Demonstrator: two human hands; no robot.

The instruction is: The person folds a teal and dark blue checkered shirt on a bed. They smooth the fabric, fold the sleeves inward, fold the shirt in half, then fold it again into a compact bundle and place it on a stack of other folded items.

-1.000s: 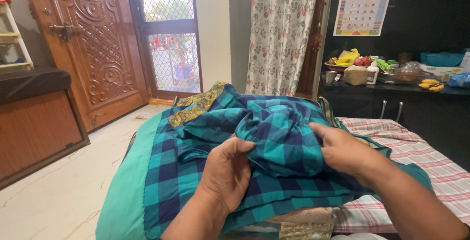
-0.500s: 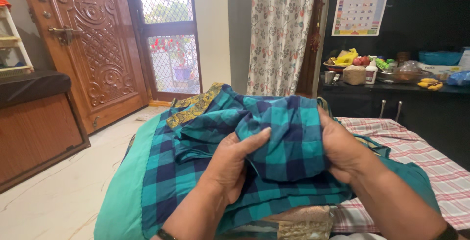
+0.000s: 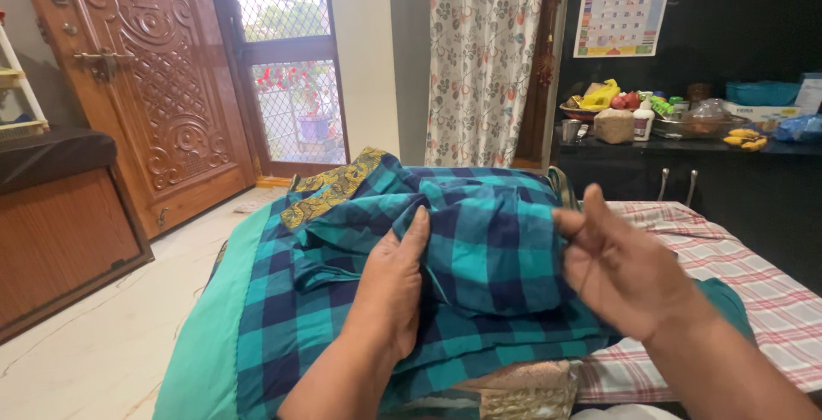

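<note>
A teal and navy checked cloth [image 3: 488, 240] with a gold patterned border [image 3: 330, 189] and a plain green edge lies heaped in front of me. My left hand [image 3: 390, 287] rests flat on the cloth, fingers stretched out and pressing a fold. My right hand [image 3: 621, 270] hovers at the cloth's right edge with its fingers spread and its palm turned inward, holding nothing. A beige and gold fabric piece [image 3: 522, 381] shows under the cloth near me.
A red and white checked sheet [image 3: 736, 291] covers the surface at right. Behind it a dark counter [image 3: 685, 172] carries bowls, a bottle and bananas [image 3: 743, 140]. A carved wooden door [image 3: 145, 77], a mesh door, a floral curtain and pale floor fill the left and back.
My right hand has let go of the bunched cloth and opened beside it. My left hand has flattened from a grip to a press, and the fold now lies smoother.
</note>
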